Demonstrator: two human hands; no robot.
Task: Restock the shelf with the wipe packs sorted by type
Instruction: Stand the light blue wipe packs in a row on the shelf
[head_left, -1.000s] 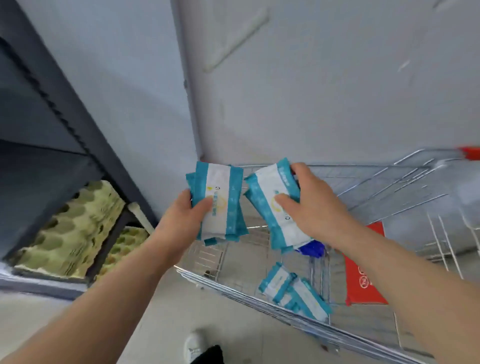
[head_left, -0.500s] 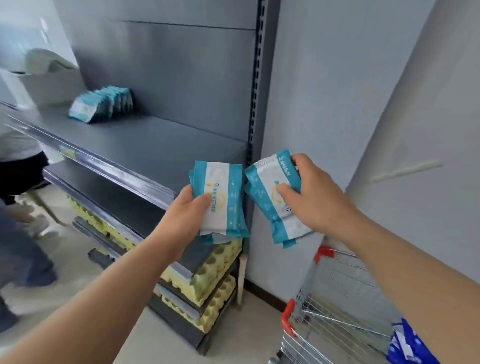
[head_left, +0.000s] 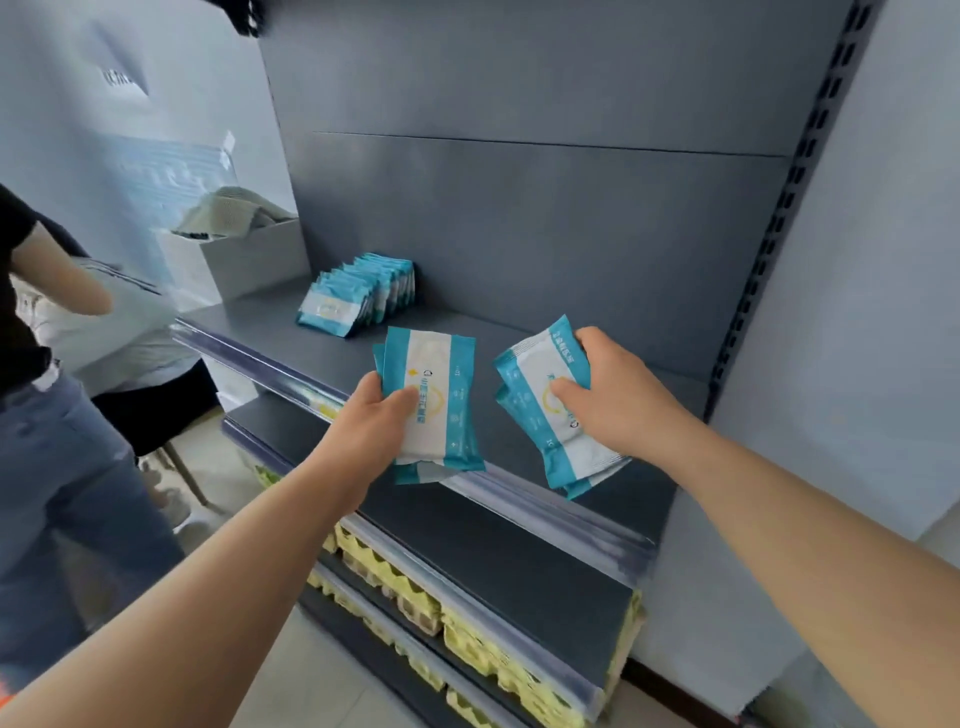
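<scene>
1. The left hand (head_left: 376, 421) grips a small stack of teal-and-white wipe packs (head_left: 441, 374). The thumb lies across the printed front and the fingers are hidden behind. The stack stands nearly upright, and at least two packs show at its edges.
2. The right hand (head_left: 621, 400) holds a second stack of the same packs (head_left: 524, 374). The thumb presses on the front and the fingers curl over the top edge. This stack tilts to the right.
3. Both stacks hang over the front part of the dark grey shelf (head_left: 260, 325), near each other but apart, and neither rests on it.
4. Further back on that shelf, towards the left, a row of matching wipe packs (head_left: 358, 296) stands on edge. The packs lean against one another.
5. A grey box (head_left: 260, 260) sits at the shelf's left end.
6. Below is a lower shelf (head_left: 493, 551), with yellow egg trays (head_left: 467, 634) stacked beneath it.
7. Another person (head_left: 62, 441) in jeans stands at the left.
</scene>
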